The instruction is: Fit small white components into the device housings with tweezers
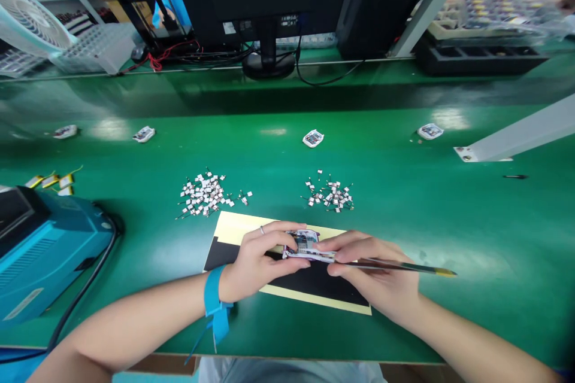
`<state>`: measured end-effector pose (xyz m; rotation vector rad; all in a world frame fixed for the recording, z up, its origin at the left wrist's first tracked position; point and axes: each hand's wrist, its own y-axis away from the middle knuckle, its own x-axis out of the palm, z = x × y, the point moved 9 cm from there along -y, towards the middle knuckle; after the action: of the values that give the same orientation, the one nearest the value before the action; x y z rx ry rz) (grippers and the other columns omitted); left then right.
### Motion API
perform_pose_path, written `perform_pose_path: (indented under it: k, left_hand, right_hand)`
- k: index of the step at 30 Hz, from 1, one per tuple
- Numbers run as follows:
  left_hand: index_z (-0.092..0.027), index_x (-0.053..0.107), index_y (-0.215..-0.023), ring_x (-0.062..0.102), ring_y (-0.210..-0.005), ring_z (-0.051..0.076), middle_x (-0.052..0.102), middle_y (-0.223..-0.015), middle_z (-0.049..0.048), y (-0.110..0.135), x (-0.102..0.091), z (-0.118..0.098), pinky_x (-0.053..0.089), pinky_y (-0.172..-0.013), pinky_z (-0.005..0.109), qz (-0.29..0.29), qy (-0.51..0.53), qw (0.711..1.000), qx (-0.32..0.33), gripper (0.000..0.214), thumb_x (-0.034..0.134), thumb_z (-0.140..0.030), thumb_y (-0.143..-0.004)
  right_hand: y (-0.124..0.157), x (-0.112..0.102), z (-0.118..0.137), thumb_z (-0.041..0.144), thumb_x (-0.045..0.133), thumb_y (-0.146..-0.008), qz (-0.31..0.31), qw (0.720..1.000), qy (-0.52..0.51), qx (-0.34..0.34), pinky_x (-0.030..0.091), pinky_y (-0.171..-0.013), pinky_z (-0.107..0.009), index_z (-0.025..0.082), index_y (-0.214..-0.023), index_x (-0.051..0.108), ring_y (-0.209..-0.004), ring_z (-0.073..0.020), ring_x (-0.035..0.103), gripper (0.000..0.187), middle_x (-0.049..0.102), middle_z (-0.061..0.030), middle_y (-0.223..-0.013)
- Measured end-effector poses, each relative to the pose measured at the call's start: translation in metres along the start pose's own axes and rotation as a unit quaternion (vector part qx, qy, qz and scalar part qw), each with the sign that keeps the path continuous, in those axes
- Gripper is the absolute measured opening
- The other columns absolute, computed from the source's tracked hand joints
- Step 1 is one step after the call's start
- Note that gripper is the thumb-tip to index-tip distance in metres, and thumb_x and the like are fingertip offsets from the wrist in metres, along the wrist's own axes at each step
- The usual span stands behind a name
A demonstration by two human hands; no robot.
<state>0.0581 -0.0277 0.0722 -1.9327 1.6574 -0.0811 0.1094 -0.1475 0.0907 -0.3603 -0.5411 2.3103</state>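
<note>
device (pixel 306 241) between fingers of left hand (pixel 251 257); right hand (pixel 381 266) touching its edge

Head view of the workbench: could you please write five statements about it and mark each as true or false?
1. The left hand holds the small white-edged device. True.
2. The blue strap is on the right wrist. False: the blue strap is on the left wrist.
3. The right hand holds a slim tool. True.
4. The right heap has more small parts than the left heap. False: the left heap looks bigger.
5. The black and pale-yellow sheet lies under the hands. True.
</note>
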Motion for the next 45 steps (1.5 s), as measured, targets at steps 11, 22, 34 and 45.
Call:
perform_pose_path:
  k: [11,22,34,45]
  left_hand:
    - [-0.012,0.057,-0.07,0.064,-0.083,0.018,0.066,-0.092,0.0161,-0.001,0.001,0.002,0.052,-0.073,0.024,0.0,-0.003,1.0,-0.013,0.018,0.07,-0.022,-0.064]
    - [-0.012,0.056,-0.071,0.063,-0.086,0.018,0.065,-0.094,0.015,0.001,0.002,0.005,0.054,-0.073,0.025,0.004,0.008,1.0,-0.025,0.018,0.07,-0.02,-0.064]
    - [-0.014,0.052,-0.082,0.062,-0.09,0.019,0.061,-0.101,0.0143,0.007,0.006,0.015,0.056,-0.066,0.023,0.006,0.08,0.994,-0.068,0.025,0.069,-0.019,-0.065]
    - [-0.014,0.055,-0.082,0.062,-0.089,0.017,0.064,-0.096,0.0122,0.0,0.002,-0.003,0.052,-0.076,0.025,0.021,-0.024,0.999,0.006,0.023,0.068,-0.023,-0.066]
  right_hand:
    - [0.001,0.005,0.005,-0.005,0.061,-0.068,0.044,0.999,0.015,-0.017,0.055,-0.073,-0.028,0.018,-0.089,0.061,-0.083,-0.0165,0.062,0.032,0.064,-0.0041,-0.092]
    - [-0.002,0.006,0.007,-0.005,0.063,-0.066,0.048,0.998,0.02,-0.023,0.055,-0.071,-0.026,0.017,-0.089,0.063,-0.081,-0.0161,0.063,0.032,0.065,-0.0048,-0.091]
    - [-0.003,0.006,0.005,-0.005,0.061,-0.067,0.038,0.999,0.004,-0.022,0.056,-0.07,-0.028,0.02,-0.093,0.062,-0.081,-0.0168,0.063,0.035,0.065,-0.0041,-0.092]
    - [0.002,0.007,0.001,-0.004,0.062,-0.067,0.04,0.999,0.015,-0.016,0.055,-0.071,-0.027,0.022,-0.094,0.063,-0.082,-0.0168,0.063,0.037,0.065,-0.0031,-0.092]
